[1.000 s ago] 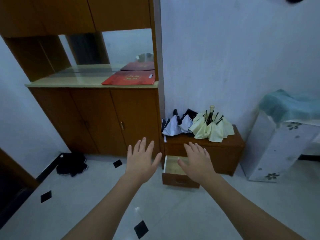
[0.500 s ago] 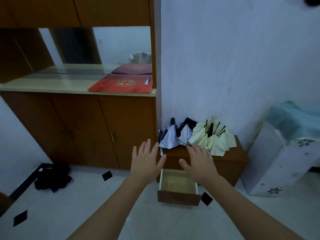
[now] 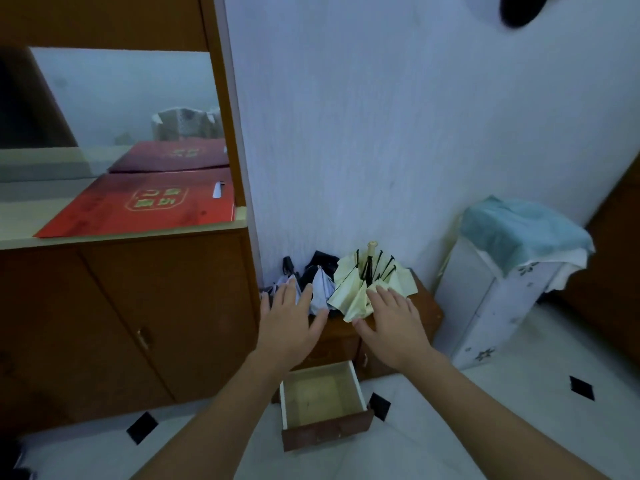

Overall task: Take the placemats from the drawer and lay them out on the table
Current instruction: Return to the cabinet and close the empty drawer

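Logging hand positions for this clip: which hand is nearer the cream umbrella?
Right. The right hand overlaps the cream umbrella's lower edge in the image; the left hand sits further left, before the pale blue umbrella.

Bare forearms, no sleeves, unadorned hands

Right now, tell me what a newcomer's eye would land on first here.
The left hand and right hand, both spread open and empty, reach out mid-frame above a pulled-out wooden drawer on the floor. Behind them a folded pale yellow umbrella lies on the low cabinet. Upper left, a red folder rests on the counter.
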Motion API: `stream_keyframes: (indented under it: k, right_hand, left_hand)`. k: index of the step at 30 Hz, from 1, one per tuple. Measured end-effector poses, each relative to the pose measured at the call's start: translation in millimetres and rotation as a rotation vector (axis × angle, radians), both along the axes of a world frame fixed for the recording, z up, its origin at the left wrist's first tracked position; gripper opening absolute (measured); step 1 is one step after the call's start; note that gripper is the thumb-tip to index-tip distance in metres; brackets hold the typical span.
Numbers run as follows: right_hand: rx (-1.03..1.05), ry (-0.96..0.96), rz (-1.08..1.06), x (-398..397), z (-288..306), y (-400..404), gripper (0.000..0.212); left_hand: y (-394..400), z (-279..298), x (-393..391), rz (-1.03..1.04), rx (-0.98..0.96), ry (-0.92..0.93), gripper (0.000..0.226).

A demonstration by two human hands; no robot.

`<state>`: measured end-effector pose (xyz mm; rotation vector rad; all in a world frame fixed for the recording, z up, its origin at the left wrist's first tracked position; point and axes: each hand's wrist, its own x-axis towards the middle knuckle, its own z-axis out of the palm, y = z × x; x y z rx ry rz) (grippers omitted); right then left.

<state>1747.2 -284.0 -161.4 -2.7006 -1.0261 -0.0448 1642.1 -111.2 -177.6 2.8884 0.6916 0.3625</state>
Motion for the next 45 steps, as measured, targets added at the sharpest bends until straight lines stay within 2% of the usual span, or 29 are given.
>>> stream_keyframes:
  k: [4, 9, 14, 25, 37, 45]
  right_hand:
    - [0.010, 0.000, -0.003, 19.2, -6.6, 9.9, 0.067]
    - [0.012, 0.036, 0.063, 48.9, -17.1, 30.1, 0.068]
    - [0.041, 0.023, 0.180, 82.9, -27.7, 57.1, 0.068]
    - [0.008, 0.101, 0.327, 112.0, -59.5, 78.7, 0.068]
    - [-0.013, 0.107, 0.255, 115.4, -67.4, 86.5, 0.065]
    - [-0.132, 0.255, 0.136, 87.4, -110.1, 91.7, 0.067]
  left_hand:
    - [12.2, -4.5, 16.2, 0.011, 0.000, -0.013, 0.068]
    - [24.3, -9.5, 31.2, 0.082, 0.025, 0.031, 0.082]
    - [33.4, -2.0, 42.3, 0.199, 0.027, 0.094, 0.064]
    - [22.6, -24.3, 52.5, 0.332, -0.017, 0.166, 0.066]
    - [44.6, -49.4, 69.9, 0.213, -0.083, 0.184, 0.065]
    - [57.5, -101.2, 55.3, 0.127, -0.188, 0.236, 0.063]
